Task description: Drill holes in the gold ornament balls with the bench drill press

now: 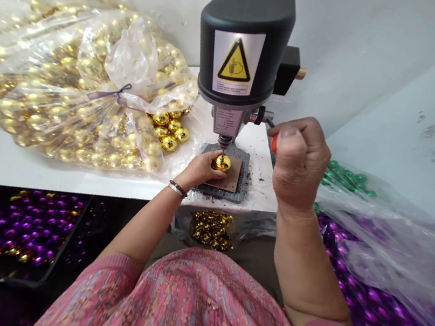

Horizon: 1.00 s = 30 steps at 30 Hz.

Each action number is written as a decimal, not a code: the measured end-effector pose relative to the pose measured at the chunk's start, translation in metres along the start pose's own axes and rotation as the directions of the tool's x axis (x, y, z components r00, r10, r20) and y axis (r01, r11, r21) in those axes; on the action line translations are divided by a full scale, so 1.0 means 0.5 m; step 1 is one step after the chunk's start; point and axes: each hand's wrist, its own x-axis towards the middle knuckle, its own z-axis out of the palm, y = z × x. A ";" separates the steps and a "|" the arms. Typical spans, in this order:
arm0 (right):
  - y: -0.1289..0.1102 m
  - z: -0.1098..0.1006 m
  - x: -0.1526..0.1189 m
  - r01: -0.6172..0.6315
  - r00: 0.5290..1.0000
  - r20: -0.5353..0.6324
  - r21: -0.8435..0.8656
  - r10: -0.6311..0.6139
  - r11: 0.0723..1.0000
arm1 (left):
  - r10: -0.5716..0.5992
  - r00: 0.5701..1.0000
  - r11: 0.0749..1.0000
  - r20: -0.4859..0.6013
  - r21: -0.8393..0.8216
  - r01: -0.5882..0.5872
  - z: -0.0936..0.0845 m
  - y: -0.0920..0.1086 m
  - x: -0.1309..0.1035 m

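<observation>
White walls close in a narrow white bench (76, 177) where a small drill press (242, 52) stands, its black head bearing a yellow warning label. Under the bit, the left hand (199, 170) pinches a gold ball (222, 162) with the fingers curled narrow around it, steadying it on a brown pad (227, 182) on the press base. The right hand (299, 161) is a closed fist around the feed lever (274, 141), whose red grip just shows at the thumb. To the left a tied clear bag (63, 74) bulges with gold balls, a few loose ones (170, 131) showing at its mouth; more gold ones sit in a heap (211, 229) below the bench edge, purple ones fill a tray (24, 224) lower left, and bags of green (346, 179) and purple (379, 312) lie to the right. The main risk, as I judge it, is the ball itself: it is round, glossy and held only by fingertips, so the bit could skate off the top or catch and spin it, throwing it out or dragging the fingers toward the bit (they sit just beside it). Too hard a pull on the lever could crack or crush the thin shell. A bracelet (177, 188) on the left wrist lies near the base and could snag, and the dark swarf (257, 182) scattered on the bench could let the pad slip.
</observation>
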 end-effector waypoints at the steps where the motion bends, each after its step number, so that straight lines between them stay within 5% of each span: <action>1: 0.002 -0.003 -0.005 0.008 1.000 0.022 -0.006 -0.008 1.000 | 0.001 1.000 1.000 -0.006 0.000 -0.001 0.002 -0.002 0.000; 6: 0.011 -0.004 -0.037 0.063 0.996 0.072 -0.095 -0.057 0.993 | -0.001 0.999 1.000 -0.042 0.011 0.001 0.006 -0.002 -0.002; 15: 0.051 0.029 -0.069 0.236 0.953 -0.108 -0.323 -0.283 0.917 | 0.013 0.999 1.000 -0.047 -0.003 -0.013 0.014 -0.013 -0.001; 26: 0.111 0.047 -0.105 0.305 0.932 -0.132 -0.218 -0.337 0.927 | 0.000 0.999 1.000 -0.045 -0.013 0.000 0.013 -0.006 -0.005; 30: 0.085 0.047 -0.089 0.247 0.942 -0.187 -0.180 -0.280 0.952 | -0.005 0.999 1.000 -0.037 -0.030 0.004 0.013 -0.008 -0.006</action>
